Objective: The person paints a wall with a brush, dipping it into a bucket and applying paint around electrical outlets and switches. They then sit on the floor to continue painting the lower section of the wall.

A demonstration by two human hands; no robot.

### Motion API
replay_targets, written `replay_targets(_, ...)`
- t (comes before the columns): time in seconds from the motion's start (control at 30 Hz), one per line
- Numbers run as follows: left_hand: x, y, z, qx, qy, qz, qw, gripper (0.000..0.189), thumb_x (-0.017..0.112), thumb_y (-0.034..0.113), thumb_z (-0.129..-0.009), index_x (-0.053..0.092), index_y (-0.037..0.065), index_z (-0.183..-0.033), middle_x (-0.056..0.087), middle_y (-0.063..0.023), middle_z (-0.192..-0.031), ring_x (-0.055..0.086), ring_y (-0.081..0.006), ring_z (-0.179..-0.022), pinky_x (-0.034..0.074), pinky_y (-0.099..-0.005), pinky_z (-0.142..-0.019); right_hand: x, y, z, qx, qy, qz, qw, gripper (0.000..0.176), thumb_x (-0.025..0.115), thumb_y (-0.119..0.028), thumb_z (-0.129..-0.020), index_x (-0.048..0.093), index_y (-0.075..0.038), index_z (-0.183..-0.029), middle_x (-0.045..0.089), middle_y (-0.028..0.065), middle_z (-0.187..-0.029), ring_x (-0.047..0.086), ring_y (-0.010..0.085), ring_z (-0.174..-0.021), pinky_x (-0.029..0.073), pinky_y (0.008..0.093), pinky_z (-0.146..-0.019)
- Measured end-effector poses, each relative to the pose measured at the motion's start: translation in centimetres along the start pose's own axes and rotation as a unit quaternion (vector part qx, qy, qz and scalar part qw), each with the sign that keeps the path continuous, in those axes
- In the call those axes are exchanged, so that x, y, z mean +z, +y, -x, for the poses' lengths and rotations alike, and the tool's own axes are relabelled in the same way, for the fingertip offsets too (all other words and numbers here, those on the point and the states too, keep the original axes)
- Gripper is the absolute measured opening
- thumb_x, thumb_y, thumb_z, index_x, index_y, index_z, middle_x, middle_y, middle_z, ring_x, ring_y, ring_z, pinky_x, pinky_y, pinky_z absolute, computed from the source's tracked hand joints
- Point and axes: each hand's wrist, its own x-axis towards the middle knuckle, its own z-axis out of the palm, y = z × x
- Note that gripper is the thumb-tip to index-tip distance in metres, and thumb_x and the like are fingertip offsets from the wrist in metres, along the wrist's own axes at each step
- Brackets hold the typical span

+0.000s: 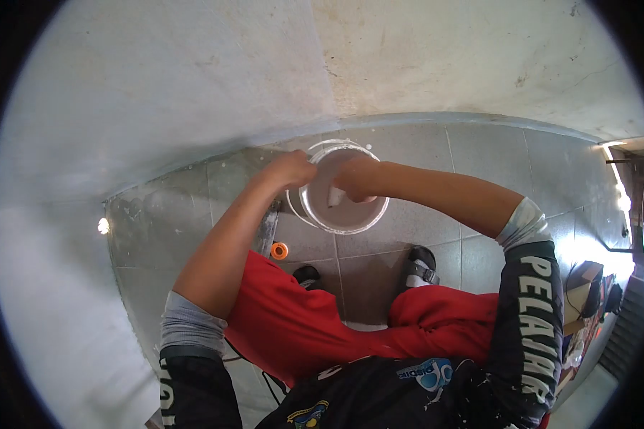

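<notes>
A white bucket [383, 212] stands on the floor in front of me, its thin handle [293, 208] hanging down on the left side. Pale, greyish-white contents fill its inside. My left hand [295, 170] is closed at the bucket's left rim and appears to grip it. Reaching into the bucket from the right, my right hand [355, 179] has its fingers curled round a small whitish piece [335, 196]. Most of that piece is hidden by the hand, so its kind does not show.
Walls [408, 64] stained in places rise ahead and at left. Grey tiles [422, 150] cover the floor. Left of the bucket lie an orange ring-shaped item [279, 250] and a flat greyish board [267, 227]. My sandalled foot [421, 266] is near the bucket. Boxes and clutter [583, 300] stand at far right.
</notes>
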Motion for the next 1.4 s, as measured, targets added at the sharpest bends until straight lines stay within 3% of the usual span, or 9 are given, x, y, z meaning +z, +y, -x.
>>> replay_targets(0.07, -0.1, 0.5, 0.5, -0.008, -0.035, 0.016, 0.999, 0.046, 0.055, 0.028, -0.079, 0.065, -0.012, -0.100, 0.066, -0.0293, -0.099, 0.067, -0.0380, -0.093, 0.052, -0.0415, -0.080, 0.3, 0.0, 0.6, -0.002, 0.010, 0.002, 1.000, 0.020, 0.067, -0.003, -0.072, 0.072, -0.005, -0.091, 0.070, 0.0143, -0.093, 0.068, 0.0306, -0.091, 0.055, 0.0409, -0.074)
replay_targets(0.13, 0.1, 1.0, 1.0, 0.017, -0.109, 0.015, 0.994, 0.036, 0.049, 0.016, -0.078, 0.062, -0.009, -0.100, 0.065, -0.0289, -0.097, 0.066, -0.0342, -0.086, 0.050, -0.0432, -0.072, 0.5, 0.0, 1.5, -0.013, 0.009, 0.015, 1.000, 0.022, 0.060, -0.004, -0.077, 0.070, -0.004, -0.097, 0.070, 0.0161, -0.093, 0.068, 0.0326, -0.091, 0.054, 0.0411, -0.078)
replay_targets(0.17, 0.3, 1.0, 0.8, 0.016, -0.110, 0.015, 0.994, 0.036, 0.049, 0.016, -0.078, 0.062, -0.009, -0.100, 0.065, -0.0289, -0.097, 0.066, -0.0342, -0.086, 0.050, -0.0432, -0.072, 0.6, -0.1, 2.0, -0.014, 0.009, 0.014, 1.000, 0.022, 0.060, -0.004, -0.077, 0.070, -0.004, -0.097, 0.070, 0.0161, -0.093, 0.068, 0.0326, -0.091, 0.054, 0.0411, -0.078)
replay_targets(0.23, 0.9, 1.0, 0.2, 0.023, -0.194, 0.017, 0.981, 0.037, 0.051, 0.021, -0.080, 0.061, -0.010, -0.098, 0.065, -0.0275, -0.096, 0.066, -0.0332, -0.083, 0.050, -0.0429, -0.072, 0.8, -0.5, 2.9, -0.010, -0.026, 0.039, 0.999, 0.021, 0.062, -0.005, -0.076, 0.070, -0.005, -0.096, 0.070, 0.0154, -0.092, 0.069, 0.0323, -0.089, 0.055, 0.0403, -0.075)
replay_targets(0.37, 0.7, 2.1, 0.7, 0.012, -0.187, 0.015, 0.982, 0.043, 0.052, 0.026, -0.082, 0.060, -0.010, -0.103, 0.065, -0.0272, -0.102, 0.066, -0.0355, -0.088, 0.050, -0.0432, -0.079, 3.8, -0.6, 3.1, -0.040, 0.007, 0.050, 0.998, 0.017, 0.063, -0.008, -0.077, 0.070, -0.006, -0.092, 0.070, 0.0143, -0.088, 0.070, 0.0309, -0.084, 0.056, 0.0398, -0.069)
replay_targets(0.43, 0.5, 2.5, 0.7, 0.060, -0.160, -0.090, 0.981, 0.051, 0.051, 0.029, -0.083, 0.057, -0.010, -0.115, 0.061, -0.0280, -0.117, 0.063, -0.0383, -0.102, 0.047, -0.0433, -0.090, 5.1, -1.0, 3.1, -0.010, 0.054, 0.031, 0.998, 0.011, 0.066, -0.009, -0.076, 0.073, -0.007, -0.085, 0.071, 0.0120, -0.089, 0.070, 0.0282, -0.084, 0.057, 0.0410, -0.068)
replay_targets(0.63, 0.3, 3.5, 1.4, 0.032, -0.164, -0.115, 0.979, 0.059, 0.049, 0.034, -0.083, 0.053, -0.009, -0.124, 0.053, -0.0299, -0.128, 0.053, -0.0391, -0.121, 0.040, -0.0425, -0.104, 7.4, -0.9, 2.7, -0.021, 0.055, 0.048, 0.997, 0.011, 0.064, -0.010, -0.078, 0.073, -0.007, -0.084, 0.071, 0.0117, -0.090, 0.070, 0.0289, -0.083, 0.058, 0.0406, -0.067)
replay_targets(1.4, 0.8, 4.4, 1.1, 0.009, -0.169, -0.139, 0.976, 0.067, 0.050, 0.028, -0.079, 0.043, -0.012, -0.132, 0.048, -0.0298, -0.134, 0.050, -0.0375, -0.124, 0.039, -0.0406, -0.105, 7.2, -1.6, 2.8, -0.025, 0.015, 0.058, 0.998, 0.012, 0.066, -0.013, -0.079, 0.074, -0.008, -0.087, 0.072, 0.0099, -0.092, 0.069, 0.0275, -0.089, 0.057, 0.0399, -0.069)
